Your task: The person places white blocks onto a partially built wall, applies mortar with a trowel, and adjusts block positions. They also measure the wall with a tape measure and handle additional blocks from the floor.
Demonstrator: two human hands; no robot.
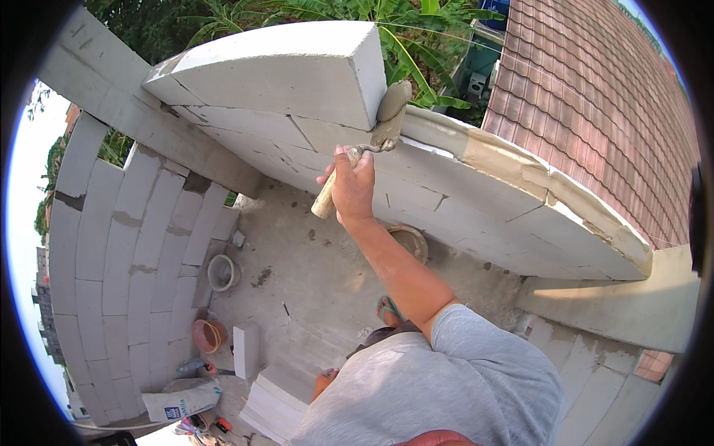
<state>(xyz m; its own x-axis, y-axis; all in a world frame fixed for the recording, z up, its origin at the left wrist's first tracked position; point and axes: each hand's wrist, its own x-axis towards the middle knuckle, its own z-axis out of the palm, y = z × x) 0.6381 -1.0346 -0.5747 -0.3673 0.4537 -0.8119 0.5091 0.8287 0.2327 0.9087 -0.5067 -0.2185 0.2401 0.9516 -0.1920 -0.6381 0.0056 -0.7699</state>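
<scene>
My right hand (352, 187) grips a wooden-handled trowel (356, 153) smeared with lumpy grey mortar (394, 102), at the right end of the smooth, pale block (275, 82); I cannot tell what my left hand (325, 382) holds.

I count two hands (353, 186) (324, 383); one trowel (355, 154), upper centre; three buckets (235, 275) (199, 334) (425, 241), centre and left; one bag (182, 402), lower left.

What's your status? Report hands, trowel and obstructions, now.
Right hand gripping trowel. Mortar on trowel, beside top block. Left hand low, partly hidden by torso. Bucket partly behind forearm, away from trowel.
</scene>
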